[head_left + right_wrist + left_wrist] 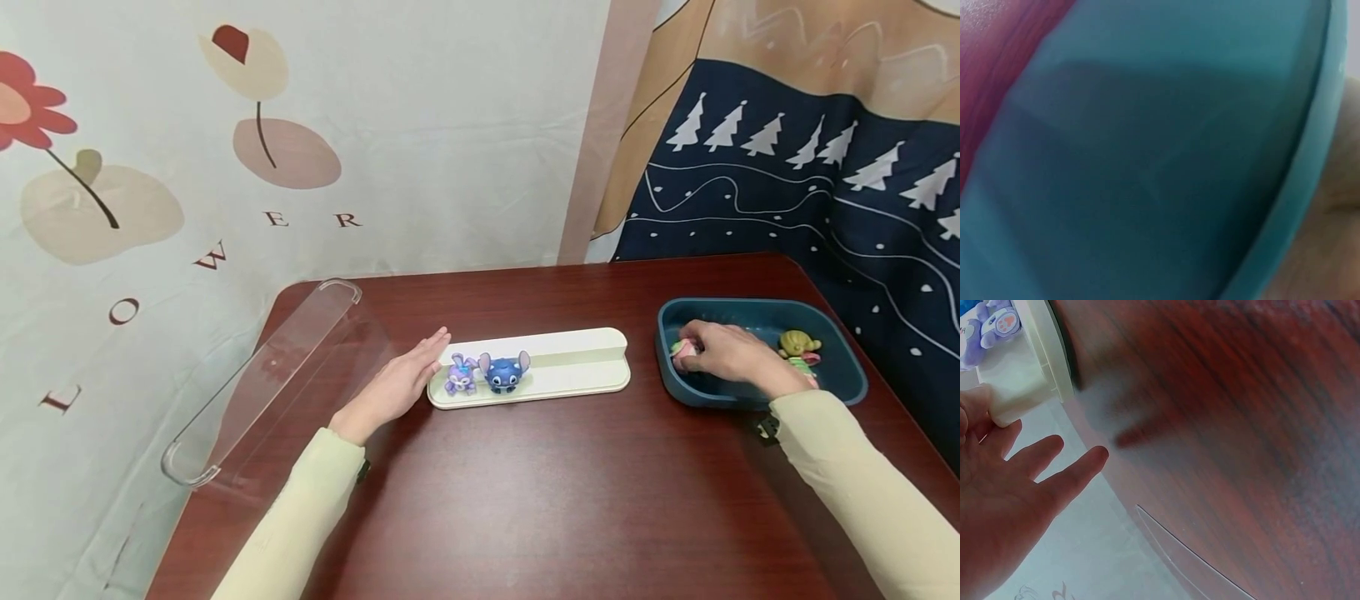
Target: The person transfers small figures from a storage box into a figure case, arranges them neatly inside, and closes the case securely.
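Observation:
My left hand [401,379] lies at the left end of a long cream stepped display base [577,382], its fingers straight. The left wrist view shows the spread fingers [1072,475] beside the end of that base. On the base stand a purple long-eared figurine [461,377] and a blue big-eared figurine [504,375], side by side. Inside a dark teal tub [846,379], my right hand [727,354] pinches a small pink-and-green figurine [683,350], partly hidden by the fingers. In the right wrist view the tub wall [1147,156] covers most of the picture.
A yellow-green figurine [798,342] and a partly hidden green-and-pink one [804,363] lie at the tub's right. A clear plastic cover [262,392] rests at the left of the brown table [540,492]. Printed curtains hang behind.

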Demonstrator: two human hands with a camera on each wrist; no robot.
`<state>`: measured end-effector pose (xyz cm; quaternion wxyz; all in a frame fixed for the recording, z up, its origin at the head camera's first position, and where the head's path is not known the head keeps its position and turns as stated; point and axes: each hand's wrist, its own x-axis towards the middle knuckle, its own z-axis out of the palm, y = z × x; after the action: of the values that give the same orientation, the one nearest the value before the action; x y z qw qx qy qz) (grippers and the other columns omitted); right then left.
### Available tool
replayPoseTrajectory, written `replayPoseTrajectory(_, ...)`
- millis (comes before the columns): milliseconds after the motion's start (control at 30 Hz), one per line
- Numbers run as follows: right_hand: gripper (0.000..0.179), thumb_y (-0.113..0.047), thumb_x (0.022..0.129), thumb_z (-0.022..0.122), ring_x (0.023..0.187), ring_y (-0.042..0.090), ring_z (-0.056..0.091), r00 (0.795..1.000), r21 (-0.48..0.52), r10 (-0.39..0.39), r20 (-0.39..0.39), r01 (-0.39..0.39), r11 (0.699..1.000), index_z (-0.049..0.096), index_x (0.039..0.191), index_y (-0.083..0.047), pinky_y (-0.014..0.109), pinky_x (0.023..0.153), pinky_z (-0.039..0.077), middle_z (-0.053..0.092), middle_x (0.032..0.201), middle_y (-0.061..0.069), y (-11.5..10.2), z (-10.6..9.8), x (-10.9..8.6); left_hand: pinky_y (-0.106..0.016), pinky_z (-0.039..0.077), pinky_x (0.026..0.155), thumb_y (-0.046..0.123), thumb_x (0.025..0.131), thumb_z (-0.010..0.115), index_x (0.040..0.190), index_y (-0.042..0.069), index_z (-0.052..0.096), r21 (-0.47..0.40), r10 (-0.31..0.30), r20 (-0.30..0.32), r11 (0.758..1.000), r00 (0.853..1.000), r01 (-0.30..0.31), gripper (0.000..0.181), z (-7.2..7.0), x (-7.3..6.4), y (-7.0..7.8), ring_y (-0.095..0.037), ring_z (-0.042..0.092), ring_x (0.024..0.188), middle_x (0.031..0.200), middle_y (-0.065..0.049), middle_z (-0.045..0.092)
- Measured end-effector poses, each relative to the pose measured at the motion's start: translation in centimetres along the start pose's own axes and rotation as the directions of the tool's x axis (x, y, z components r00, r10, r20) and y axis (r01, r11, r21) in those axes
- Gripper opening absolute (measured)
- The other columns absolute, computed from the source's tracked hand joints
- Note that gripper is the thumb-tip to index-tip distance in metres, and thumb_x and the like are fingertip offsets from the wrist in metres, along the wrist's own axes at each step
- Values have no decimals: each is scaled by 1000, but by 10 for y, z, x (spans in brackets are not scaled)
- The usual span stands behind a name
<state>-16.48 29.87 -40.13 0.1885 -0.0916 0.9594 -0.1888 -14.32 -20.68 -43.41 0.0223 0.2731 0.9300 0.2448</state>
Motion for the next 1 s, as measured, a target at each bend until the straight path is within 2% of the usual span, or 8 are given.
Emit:
replayPoseTrajectory(100,50,-27,94,77,93,36,54,1000,18,9,-21,-9,1000,56,125,7,46,72,49,61,102,19,2,1,-2,-50,32,120,11,108,55,157,-1,40,2,0,-1,1000,1000,0,53,0,0,0,-36,41,147,165,-14,36)
replayPoseTrajectory(233,51,-30,92,79,90,33,54,998,50,2,-68,1,999,56,122,4,41,68,48,60,99,16,5,-1,-7,-49,32,120,11,108,55,157,-1,41,9,4,-3,1000,1000,-4,52,1,0,0,-36,42,146,164,-14,36)
replayPoseTrajectory(467,63,-39,95,76,106,41,51,991,114,4,-132,11,993,53,139,-1,51,78,50,59,122,27,-1,-8,-20,-51,34,119,10,108,55,157,-1,41,9,9,-9,1000,1000,-8,53,0,0,0,-36,41,146,164,-15,37)
replayPoseTrajectory(633,71,-50,94,74,112,43,47,985,182,14,-173,18,983,52,142,-2,56,83,52,56,130,28,-9,-11,-29,-52,34,118,10,108,55,157,-1,40,9,10,-12,1000,1000,-10,53,1,0,0,-36,41,146,164,-16,37)
replayPoseTrajectory(833,74,-54,94,73,122,47,45,972,240,8,-235,50,969,51,144,-3,64,91,50,53,138,29,-18,-12,-38,-51,34,119,11,108,54,158,0,39,13,3,-8,1000,1000,-3,53,1,0,-1,-35,40,147,165,-15,36)
replayPoseTrajectory(1000,75,-55,92,75,124,46,50,957,280,14,-289,70,957,53,143,-4,63,93,50,57,137,27,-29,-9,-43,-51,34,119,11,108,55,158,0,39,8,5,-11,1000,1000,-5,53,1,0,-1,-35,40,147,165,-14,36)
